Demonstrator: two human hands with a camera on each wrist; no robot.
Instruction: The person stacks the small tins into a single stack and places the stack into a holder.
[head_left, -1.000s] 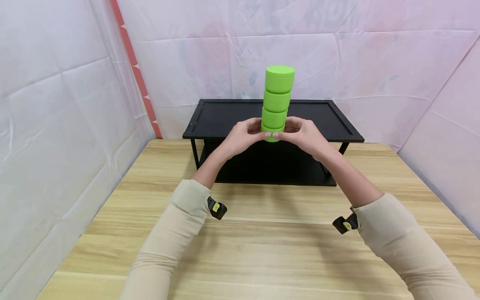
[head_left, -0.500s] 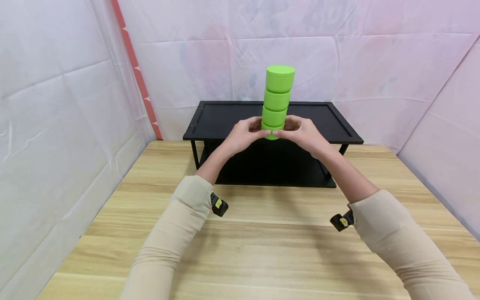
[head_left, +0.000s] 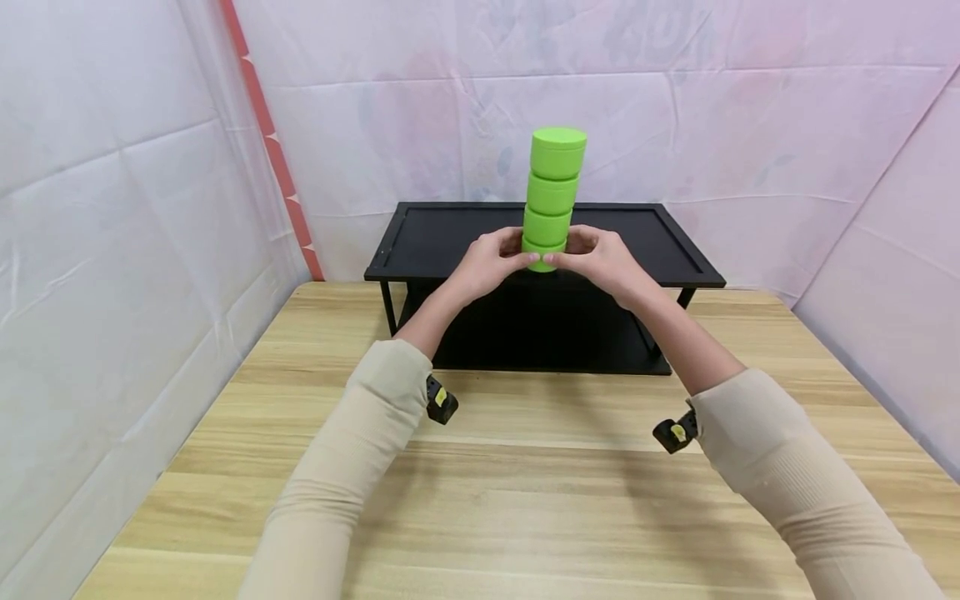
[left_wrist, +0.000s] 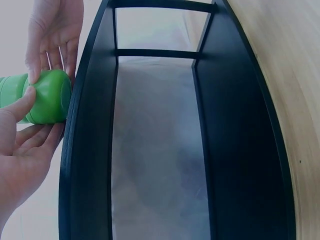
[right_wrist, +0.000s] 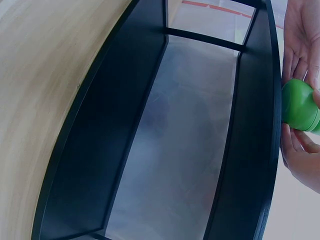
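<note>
A tall stack of several green round containers (head_left: 553, 179) stands upright between my two hands, leaning slightly right toward its top in the head view. My left hand (head_left: 487, 262) grips the lowest container from the left, and my right hand (head_left: 602, 260) grips it from the right. Both thumbs meet at the front of that container, while the other fingers go around behind. The stack's base overlaps the front edge of a black two-tier shelf (head_left: 450, 237). In the left wrist view, the lowest green container (left_wrist: 50, 97) shows right at the upper board's edge.
The shelf's lower board (head_left: 540, 342) lies beneath the upper one, with thin black legs at the sides. It stands at the back of a wood-grain table (head_left: 525, 500). White sheeting (head_left: 337, 142) hangs behind and at both sides, with a red strip (head_left: 270, 137) at left.
Both hands have lifted the stack a little and carried it slightly farther over the shelf's front edge. The grip looks the same.
</note>
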